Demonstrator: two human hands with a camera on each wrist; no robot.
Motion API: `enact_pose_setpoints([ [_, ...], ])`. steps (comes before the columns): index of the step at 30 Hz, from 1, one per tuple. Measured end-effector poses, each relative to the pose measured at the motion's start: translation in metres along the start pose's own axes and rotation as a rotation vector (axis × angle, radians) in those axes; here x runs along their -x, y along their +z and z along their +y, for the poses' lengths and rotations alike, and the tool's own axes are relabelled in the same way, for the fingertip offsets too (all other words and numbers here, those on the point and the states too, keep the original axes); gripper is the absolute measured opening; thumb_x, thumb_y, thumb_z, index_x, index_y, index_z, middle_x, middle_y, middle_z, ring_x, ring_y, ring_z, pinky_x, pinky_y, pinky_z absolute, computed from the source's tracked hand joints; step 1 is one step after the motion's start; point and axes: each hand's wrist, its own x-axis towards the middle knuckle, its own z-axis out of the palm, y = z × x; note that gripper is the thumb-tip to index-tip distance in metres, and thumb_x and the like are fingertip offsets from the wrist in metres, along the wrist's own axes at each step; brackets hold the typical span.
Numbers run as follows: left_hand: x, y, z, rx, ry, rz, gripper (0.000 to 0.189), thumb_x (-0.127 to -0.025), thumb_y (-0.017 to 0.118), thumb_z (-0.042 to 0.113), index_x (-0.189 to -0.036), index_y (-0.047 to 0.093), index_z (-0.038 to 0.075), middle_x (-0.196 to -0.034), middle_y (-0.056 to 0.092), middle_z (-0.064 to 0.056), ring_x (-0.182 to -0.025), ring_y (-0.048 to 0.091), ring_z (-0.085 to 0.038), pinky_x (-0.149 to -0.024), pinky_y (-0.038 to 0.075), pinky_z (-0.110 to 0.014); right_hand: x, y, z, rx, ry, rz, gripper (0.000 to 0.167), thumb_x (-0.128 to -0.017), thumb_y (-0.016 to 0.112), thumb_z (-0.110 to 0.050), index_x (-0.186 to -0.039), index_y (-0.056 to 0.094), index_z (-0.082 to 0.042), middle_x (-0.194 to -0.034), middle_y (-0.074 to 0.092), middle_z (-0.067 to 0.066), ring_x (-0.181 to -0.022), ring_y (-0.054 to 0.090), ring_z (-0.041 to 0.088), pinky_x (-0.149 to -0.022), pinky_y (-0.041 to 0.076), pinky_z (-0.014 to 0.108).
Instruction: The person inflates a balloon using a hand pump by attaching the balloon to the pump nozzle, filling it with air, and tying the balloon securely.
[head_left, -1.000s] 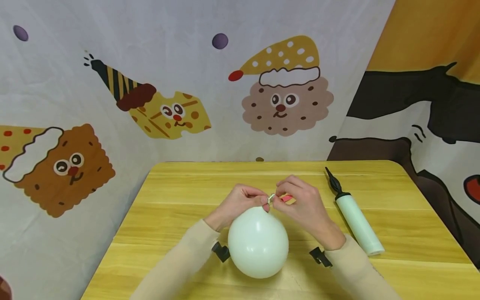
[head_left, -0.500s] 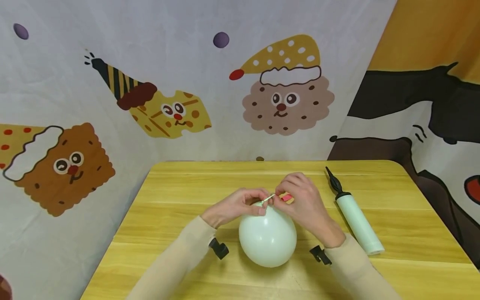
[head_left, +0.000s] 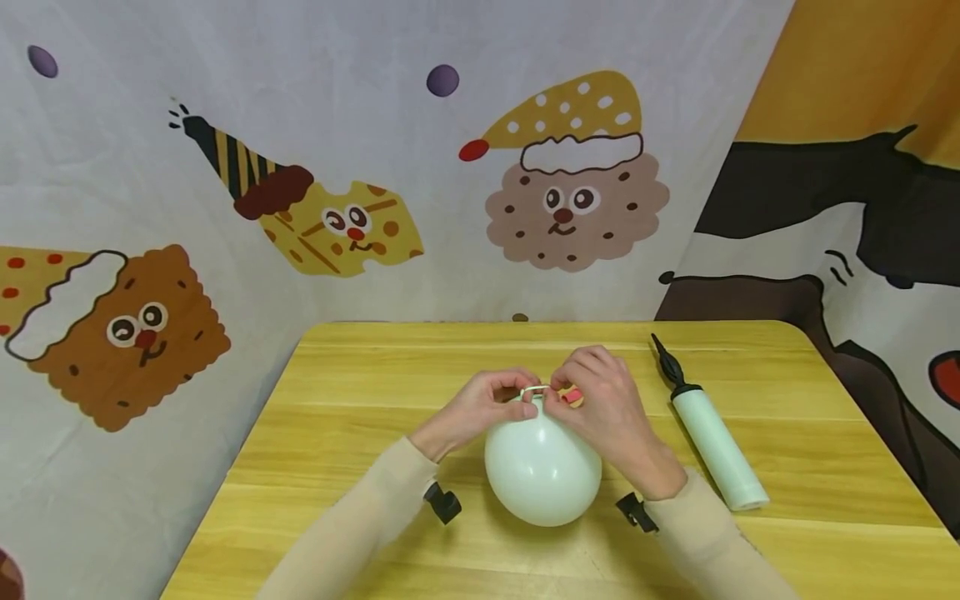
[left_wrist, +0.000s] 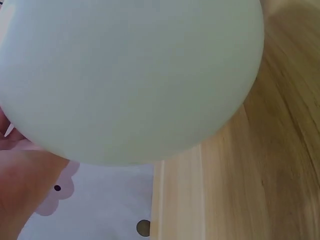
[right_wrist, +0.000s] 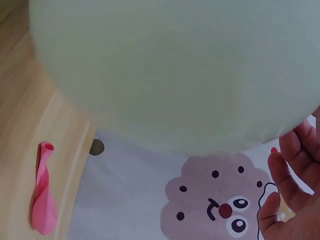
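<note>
From here I see the pale green balloon (head_left: 543,475) at the table (head_left: 360,367), though I can't tell whether it touches the wood; both wrist views cut it off, and fingers partly hide its stretched neck (head_left: 536,387) at the far end. There, my left hand (head_left: 476,408) pinches the neck between bent fingers and thumb, and my right hand (head_left: 603,408) pinches its other end. Just beyond the balloon, the right hand partly covers a pink balloon (right_wrist: 45,200); to its right lies a pump (head_left: 716,446)
</note>
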Motion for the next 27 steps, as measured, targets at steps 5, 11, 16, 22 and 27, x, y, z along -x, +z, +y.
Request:
enact_pose_setpoints([
  [5,-0.001,0.002,0.0,-0.009,0.03,0.019,0.018,-0.096,0.073,0.008,-0.098,0.063,-0.007,-0.124,0.059,-0.007,-0.115,0.057,-0.021,-0.105,0.048,-0.041,0.001,0.001,-0.002,-0.011,0.023,-0.015,0.014,-0.076,0.079,-0.008,-0.077,0.067,-0.014,-0.081,0.064,-0.003,-0.088,0.059,0.022,-0.074,0.045,0.043],
  [11,-0.001,0.004,-0.002,-0.033,0.03,0.044,0.014,-0.096,0.071,0.007,-0.104,0.068,-0.004,-0.118,0.063,-0.004,-0.107,0.061,-0.02,-0.093,0.054,-0.036,0.003,0.001,-0.005,-0.052,0.1,-0.055,0.016,-0.077,0.082,-0.006,-0.08,0.068,-0.013,-0.082,0.064,-0.004,-0.079,0.061,0.016,-0.071,0.051,0.037],
  [16,-0.002,0.003,-0.005,-0.03,0.058,0.086,0.015,-0.094,0.075,0.007,-0.105,0.072,-0.003,-0.109,0.071,-0.006,-0.096,0.066,-0.016,-0.082,0.057,-0.031,0.005,-0.001,-0.009,-0.117,0.194,-0.098,0.015,-0.079,0.081,-0.006,-0.083,0.069,-0.014,-0.086,0.063,-0.005,-0.076,0.063,0.011,-0.063,0.058,0.03],
  [22,0.0,0.003,-0.006,-0.015,0.113,0.141,0.013,-0.093,0.076,0.002,-0.1,0.074,-0.008,-0.103,0.072,-0.004,-0.095,0.067,-0.017,-0.081,0.058,-0.029,0.004,-0.002,-0.011,-0.169,0.211,-0.11,0.013,-0.08,0.077,-0.004,-0.084,0.07,-0.013,-0.087,0.064,-0.004,-0.079,0.068,0.017,-0.066,0.06,0.029],
  [27,0.002,0.006,-0.005,-0.03,0.13,0.246,0.012,-0.093,0.074,0.001,-0.1,0.076,-0.009,-0.098,0.069,0.0,-0.094,0.065,-0.016,-0.079,0.057,-0.029,0.003,-0.001,-0.012,-0.165,0.227,-0.109,0.011,-0.081,0.077,-0.005,-0.085,0.07,-0.013,-0.089,0.065,-0.004,-0.08,0.068,0.017,-0.066,0.06,0.029],
])
